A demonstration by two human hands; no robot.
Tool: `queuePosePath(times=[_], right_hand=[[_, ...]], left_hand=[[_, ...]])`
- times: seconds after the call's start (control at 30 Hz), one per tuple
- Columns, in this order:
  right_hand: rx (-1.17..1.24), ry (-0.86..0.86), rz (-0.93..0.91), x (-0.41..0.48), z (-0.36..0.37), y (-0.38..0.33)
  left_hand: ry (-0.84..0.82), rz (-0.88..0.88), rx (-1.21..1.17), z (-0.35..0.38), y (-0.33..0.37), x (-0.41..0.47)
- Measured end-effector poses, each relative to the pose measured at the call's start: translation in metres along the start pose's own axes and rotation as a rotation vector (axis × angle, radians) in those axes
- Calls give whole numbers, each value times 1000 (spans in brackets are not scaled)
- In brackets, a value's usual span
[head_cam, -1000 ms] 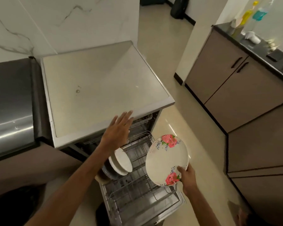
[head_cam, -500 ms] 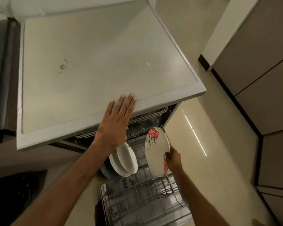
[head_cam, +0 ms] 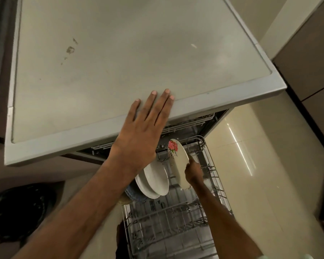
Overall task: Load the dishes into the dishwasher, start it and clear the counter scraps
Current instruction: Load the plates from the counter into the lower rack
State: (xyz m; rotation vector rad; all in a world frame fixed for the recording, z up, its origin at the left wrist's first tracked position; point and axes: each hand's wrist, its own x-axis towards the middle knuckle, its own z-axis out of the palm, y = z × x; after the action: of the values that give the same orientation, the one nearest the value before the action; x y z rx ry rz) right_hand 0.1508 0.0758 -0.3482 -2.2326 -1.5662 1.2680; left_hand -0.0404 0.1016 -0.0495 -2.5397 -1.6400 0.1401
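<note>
The left hand [head_cam: 138, 135] lies flat, fingers straight, on the front edge of the dishwasher top [head_cam: 120, 62]. Below it, the right hand [head_cam: 194, 171] grips the floral plate [head_cam: 178, 161] by its rim, standing it on edge in the pulled-out lower rack [head_cam: 214, 177], just beside two white plates [head_cam: 155, 178] near the rack's left side.

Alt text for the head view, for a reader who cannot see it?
The right hand holds a floral plate on edge in the pulled-out dishwasher rack, beside two white plates standing there. The left hand rests flat on the dishwasher top.
</note>
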Motion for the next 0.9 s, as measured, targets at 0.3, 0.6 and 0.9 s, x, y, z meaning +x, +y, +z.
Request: queuePosePath(times=[0.3, 0.6, 0.9], right_hand=[[-93, -126, 48, 8, 40, 3], [16, -125, 66, -9, 29, 3], [51, -155, 74, -49, -3, -3]], left_hand=[[-51, -9, -25, -4, 0, 1], [-111, -30, -31, -12, 3, 1], [-140, -21, -91, -19, 1, 1]])
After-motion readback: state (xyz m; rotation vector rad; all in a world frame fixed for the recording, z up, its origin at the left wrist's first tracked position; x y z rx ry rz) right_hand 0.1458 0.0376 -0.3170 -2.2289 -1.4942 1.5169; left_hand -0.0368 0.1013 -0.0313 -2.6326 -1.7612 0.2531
